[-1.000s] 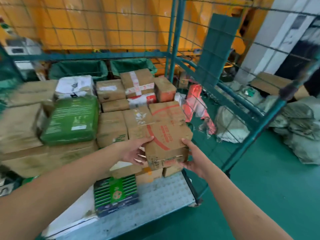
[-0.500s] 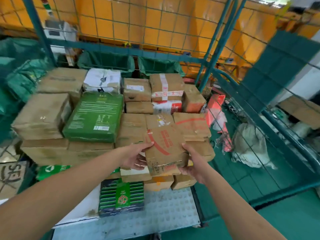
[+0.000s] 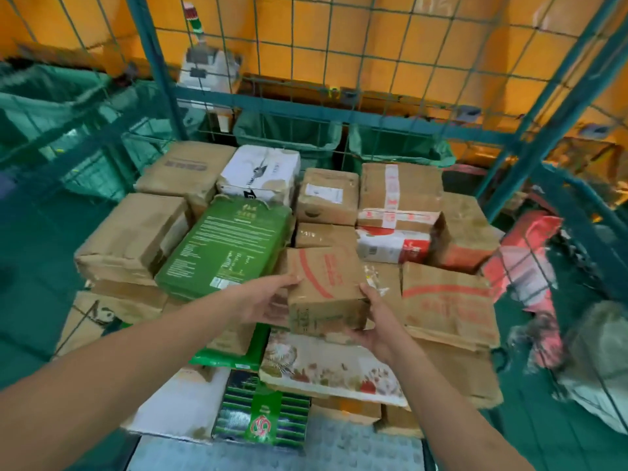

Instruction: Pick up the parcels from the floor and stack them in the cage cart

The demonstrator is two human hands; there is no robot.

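1. Nearest the camera, the bare grey studded deck of the cage cart (image 3: 356,450) is open in front of the stack; on it, below the held parcel, lie a dark striped box with a green band (image 3: 261,416) and a flat white parcel (image 3: 180,406) to that box's left.
2. The held parcel, a brown carton with a red arc (image 3: 324,287), sits above a flowered white parcel (image 3: 326,365). The left hand (image 3: 268,300) grips its left side with the thumb over the top edge; the right hand (image 3: 377,321) cups its lower right corner, fingers curled under. Each grip is closed on the carton.
3. Touching or nearly touching the carton's left is a green printed box (image 3: 224,246), lying tilted on brown cartons. To its right lies a wide brown carton with red lettering (image 3: 448,300), close beside the right hand.
4. Behind the carton, packed tight: a small brown box (image 3: 323,234), a red-and-white box (image 3: 394,246), a carton crossed with red-and-white tape (image 3: 399,195), a labelled brown box (image 3: 328,195) and a white box (image 3: 261,175). No gap shows between them.
5. Further back, the cart's green wire mesh wall (image 3: 339,110) closes the rear; another mesh side stands to the carton's right.
6. Beyond the mesh are green bags (image 3: 289,134), an orange wall (image 3: 373,39) and a green floor (image 3: 34,253).
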